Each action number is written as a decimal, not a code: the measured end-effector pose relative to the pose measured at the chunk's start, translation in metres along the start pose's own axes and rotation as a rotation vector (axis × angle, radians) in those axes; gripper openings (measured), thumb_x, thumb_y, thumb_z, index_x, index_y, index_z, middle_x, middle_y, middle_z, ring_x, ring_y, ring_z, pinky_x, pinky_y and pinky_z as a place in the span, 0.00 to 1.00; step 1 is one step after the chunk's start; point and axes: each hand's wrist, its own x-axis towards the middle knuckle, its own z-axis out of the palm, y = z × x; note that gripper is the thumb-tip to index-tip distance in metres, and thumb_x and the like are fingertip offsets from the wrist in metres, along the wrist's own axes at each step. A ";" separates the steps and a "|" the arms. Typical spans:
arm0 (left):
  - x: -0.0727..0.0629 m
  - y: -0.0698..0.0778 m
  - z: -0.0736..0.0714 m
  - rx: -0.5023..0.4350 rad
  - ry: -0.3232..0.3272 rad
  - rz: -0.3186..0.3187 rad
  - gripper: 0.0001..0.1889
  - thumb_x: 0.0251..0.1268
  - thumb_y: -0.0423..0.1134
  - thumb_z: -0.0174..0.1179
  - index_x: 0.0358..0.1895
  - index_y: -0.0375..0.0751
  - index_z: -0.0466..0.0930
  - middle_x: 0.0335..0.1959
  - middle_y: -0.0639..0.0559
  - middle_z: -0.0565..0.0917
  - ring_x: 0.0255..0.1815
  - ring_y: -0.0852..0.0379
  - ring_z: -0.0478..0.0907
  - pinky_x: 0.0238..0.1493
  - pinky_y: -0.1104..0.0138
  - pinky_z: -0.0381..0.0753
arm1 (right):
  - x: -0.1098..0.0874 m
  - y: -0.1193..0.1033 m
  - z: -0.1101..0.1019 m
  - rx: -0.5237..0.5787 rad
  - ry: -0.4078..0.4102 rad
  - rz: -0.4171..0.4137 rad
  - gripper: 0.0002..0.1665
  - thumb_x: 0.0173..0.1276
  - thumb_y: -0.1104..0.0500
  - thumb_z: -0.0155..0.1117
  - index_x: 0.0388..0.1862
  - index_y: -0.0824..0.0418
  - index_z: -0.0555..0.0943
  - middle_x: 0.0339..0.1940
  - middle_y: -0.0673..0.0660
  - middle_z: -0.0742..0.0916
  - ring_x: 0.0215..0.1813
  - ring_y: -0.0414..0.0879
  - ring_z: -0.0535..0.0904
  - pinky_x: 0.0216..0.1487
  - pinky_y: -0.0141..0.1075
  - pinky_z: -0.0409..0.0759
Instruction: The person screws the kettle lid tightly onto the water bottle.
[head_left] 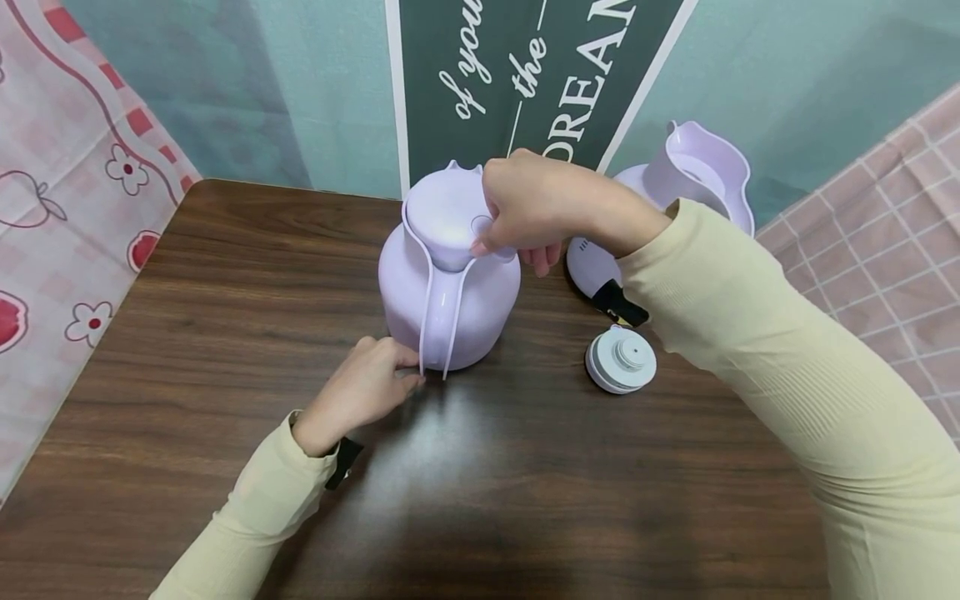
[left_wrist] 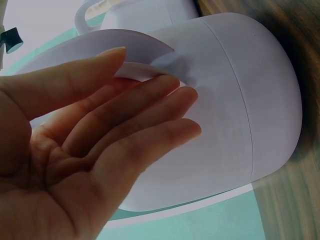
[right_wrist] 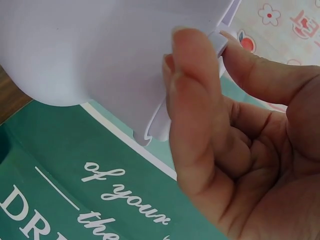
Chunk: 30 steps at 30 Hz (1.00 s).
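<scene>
Jug: lavender, upright by the far edge of the table (head_left: 540, 508); jug (head_left: 401, 279)
Lid: on top of the jug; lid (head_left: 444, 208)
Right hand: thumb and index finger pinch the lid at its rim; right hand (head_left: 532, 204)
Left hand: thumb and fingers apart, loosely bent, at the lower end of the handle; left hand (head_left: 362, 387), handle (head_left: 442, 312)
Stopper: right of the jug, nearer the table's front edge; stopper (head_left: 621, 358)
Second vessel: toward the far right corner, partly behind the right arm; second vessel (head_left: 708, 162)
</scene>
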 end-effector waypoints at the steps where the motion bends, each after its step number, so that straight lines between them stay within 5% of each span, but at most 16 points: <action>1: 0.000 0.000 0.000 0.003 0.001 0.002 0.11 0.47 0.30 0.64 0.14 0.46 0.76 0.12 0.59 0.71 0.18 0.57 0.66 0.24 0.63 0.69 | 0.000 0.000 0.000 0.004 -0.001 0.002 0.17 0.62 0.57 0.60 0.21 0.70 0.76 0.10 0.58 0.81 0.16 0.50 0.80 0.19 0.36 0.77; 30: 0.000 -0.001 -0.002 0.001 0.006 0.023 0.13 0.47 0.30 0.64 0.12 0.46 0.74 0.11 0.59 0.70 0.17 0.57 0.66 0.23 0.62 0.69 | -0.001 -0.010 0.008 0.078 0.066 0.086 0.14 0.61 0.59 0.58 0.21 0.67 0.74 0.10 0.60 0.81 0.15 0.48 0.80 0.20 0.35 0.77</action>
